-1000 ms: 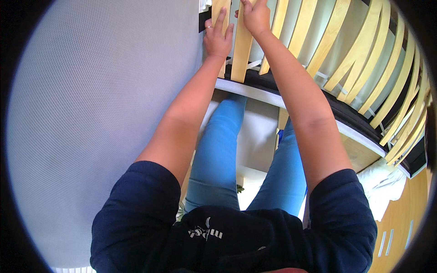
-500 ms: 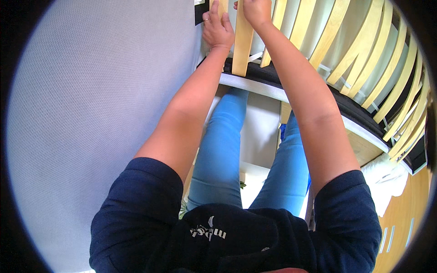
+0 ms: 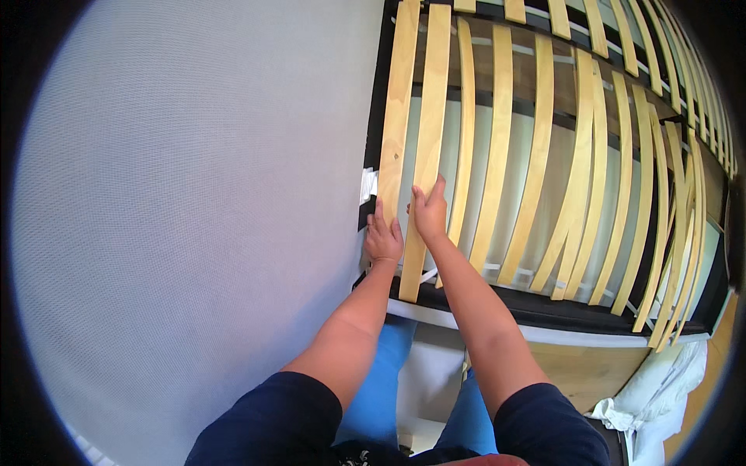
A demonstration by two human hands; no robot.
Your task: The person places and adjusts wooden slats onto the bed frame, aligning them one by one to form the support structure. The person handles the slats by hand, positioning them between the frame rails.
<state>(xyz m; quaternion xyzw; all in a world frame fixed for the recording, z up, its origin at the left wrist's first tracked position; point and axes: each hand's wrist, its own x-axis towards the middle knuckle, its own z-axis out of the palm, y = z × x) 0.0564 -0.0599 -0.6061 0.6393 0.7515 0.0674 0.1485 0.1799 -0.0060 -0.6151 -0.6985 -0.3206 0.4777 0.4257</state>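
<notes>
Pale wooden bed slats run across a bed frame with black inner edges. My left hand (image 3: 383,238) lies on the lower part of the leftmost slat (image 3: 395,132), fingers stretched along it and thumb apart. Beside it, my right hand (image 3: 430,211) is closed round the second slat (image 3: 430,109), thumb on top and fingertips at its left edge. That slat's near end rests over the black near rail (image 3: 536,305) of the frame. Its far end reaches toward the dark middle bar (image 3: 528,22).
A large grey woven surface (image 3: 194,217) fills the left side. Several more slats (image 3: 536,155) stand to the right, some crossed or askew. Beyond the middle bar lies another row of slats (image 3: 597,27). White cloth (image 3: 649,400) hangs at the frame's near right corner.
My view has tilted up, so much more of the slatted frame shows. My left hand stays on the first slat and my right hand keeps hold of the second.
</notes>
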